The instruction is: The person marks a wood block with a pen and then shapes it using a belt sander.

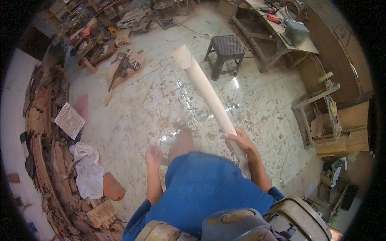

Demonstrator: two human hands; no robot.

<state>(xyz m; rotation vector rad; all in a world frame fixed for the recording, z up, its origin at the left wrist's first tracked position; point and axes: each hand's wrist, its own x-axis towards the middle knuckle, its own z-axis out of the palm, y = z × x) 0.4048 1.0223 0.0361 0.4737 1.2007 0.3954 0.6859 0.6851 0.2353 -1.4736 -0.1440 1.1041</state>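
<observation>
A long cream-coloured roll [211, 96] slants across the middle of the head view, its wide top end away from me, its lower end partly hidden by my body. My right hand [239, 140] grips it low down, thumb across it. My left hand [155, 154] hangs beside my blue shirt [201, 188], slightly blurred, fingers loosely apart with nothing seen in them. My foot shows on the dusty tiled floor [144, 100] below.
A black stool [225, 46] stands ahead, beside a workbench [305, 48] with tools. A wooden frame [297, 104] is at the right. Wood scraps [44, 152] and a white cloth [86, 168] line the left wall; tools on a board [120, 74] lie on the floor.
</observation>
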